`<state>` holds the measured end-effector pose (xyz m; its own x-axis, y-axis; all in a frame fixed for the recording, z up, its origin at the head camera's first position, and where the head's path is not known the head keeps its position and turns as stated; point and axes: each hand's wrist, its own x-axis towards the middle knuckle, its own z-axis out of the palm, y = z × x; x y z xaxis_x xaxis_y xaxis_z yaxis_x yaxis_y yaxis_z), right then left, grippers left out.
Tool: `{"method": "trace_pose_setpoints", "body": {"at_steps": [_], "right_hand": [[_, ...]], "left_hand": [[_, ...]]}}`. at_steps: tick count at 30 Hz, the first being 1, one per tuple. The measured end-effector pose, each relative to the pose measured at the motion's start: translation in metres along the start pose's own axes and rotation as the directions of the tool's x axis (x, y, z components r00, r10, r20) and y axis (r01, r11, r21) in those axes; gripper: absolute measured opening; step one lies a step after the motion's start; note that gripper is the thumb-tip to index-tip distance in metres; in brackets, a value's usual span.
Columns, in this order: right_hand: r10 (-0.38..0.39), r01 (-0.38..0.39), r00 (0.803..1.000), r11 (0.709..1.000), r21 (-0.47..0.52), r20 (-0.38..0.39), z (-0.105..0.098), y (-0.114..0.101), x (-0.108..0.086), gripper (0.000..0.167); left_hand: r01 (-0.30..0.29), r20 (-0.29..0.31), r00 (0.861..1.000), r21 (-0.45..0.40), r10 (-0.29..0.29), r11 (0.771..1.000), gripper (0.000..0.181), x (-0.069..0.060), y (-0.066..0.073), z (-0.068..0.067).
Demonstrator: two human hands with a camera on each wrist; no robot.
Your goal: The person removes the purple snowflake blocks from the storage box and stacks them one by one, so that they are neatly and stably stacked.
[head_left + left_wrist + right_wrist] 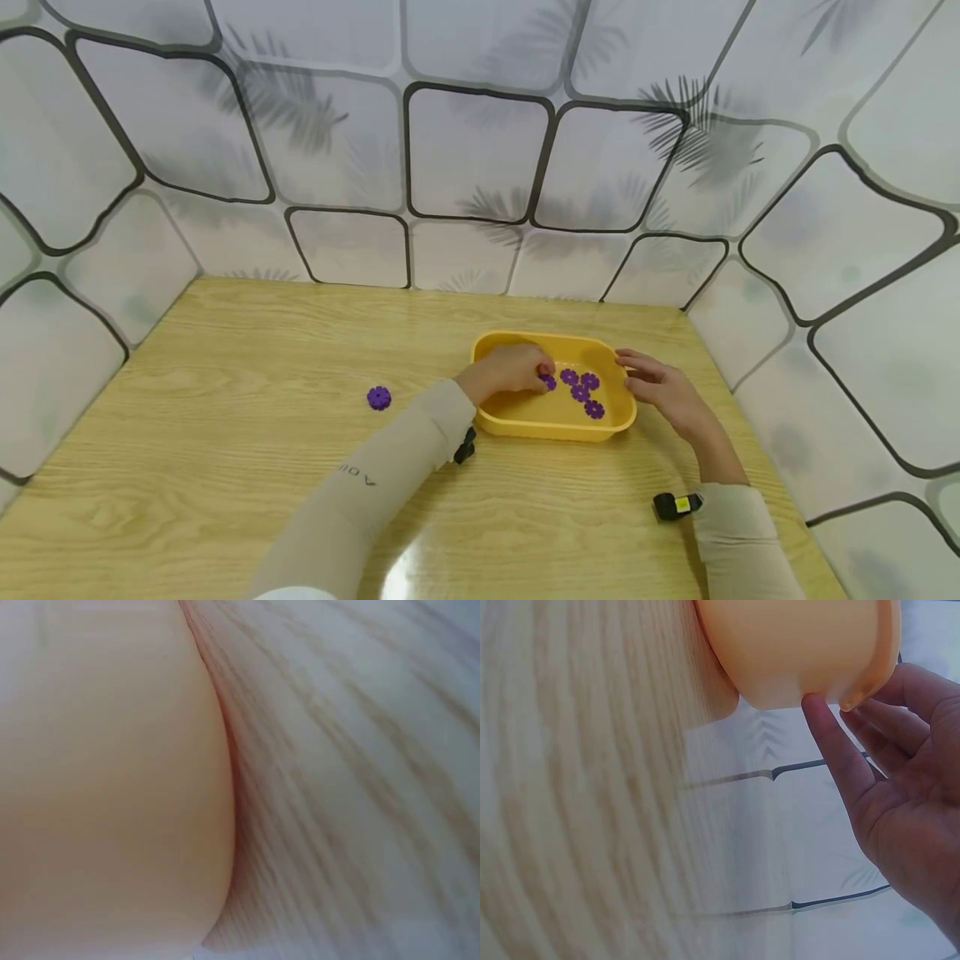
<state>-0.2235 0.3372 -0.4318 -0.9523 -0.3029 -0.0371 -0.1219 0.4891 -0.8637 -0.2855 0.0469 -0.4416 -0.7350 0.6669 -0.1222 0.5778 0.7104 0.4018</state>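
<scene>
A shallow yellow plastic basin stands on the wooden table, with several flat purple notched discs on its floor. My left hand reaches over its left side, fingers curled at another purple disc, which it pinches; the fingertips are partly hidden. On the basin's right end, my right hand holds the rim; in the right wrist view its thumb and fingers touch the orange-looking wall. The left wrist view shows mostly a pale, blurred rounded surface, without the fingers.
A thicker, darker purple notched piece lies on the wooden table left of the basin. Walls with a stone-and-leaf pattern close in the back and both sides. Each wrist wears a small black device.
</scene>
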Motion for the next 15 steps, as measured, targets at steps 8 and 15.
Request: {"method": "trace_pose_setpoints", "body": {"at_steps": [8, 15], "right_hand": [[0.000, 0.000, 1.000, 1.000, -0.009, 0.005, -0.0001, -0.0008, -0.0006, 0.050], [0.006, -0.006, 1.000, 1.000, -0.007, 0.012, 0.0004, -0.0015, -0.0012, 0.051]], "left_hand": [[0.009, 0.000, 1.000, -0.005, -0.009, 1.000, 0.023, 0.0033, -0.0025, 0.0041], [-0.003, -0.032, 1.000, -0.038, 0.002, 0.999, 0.027, 0.0009, -0.0028, 0.0029]]}}
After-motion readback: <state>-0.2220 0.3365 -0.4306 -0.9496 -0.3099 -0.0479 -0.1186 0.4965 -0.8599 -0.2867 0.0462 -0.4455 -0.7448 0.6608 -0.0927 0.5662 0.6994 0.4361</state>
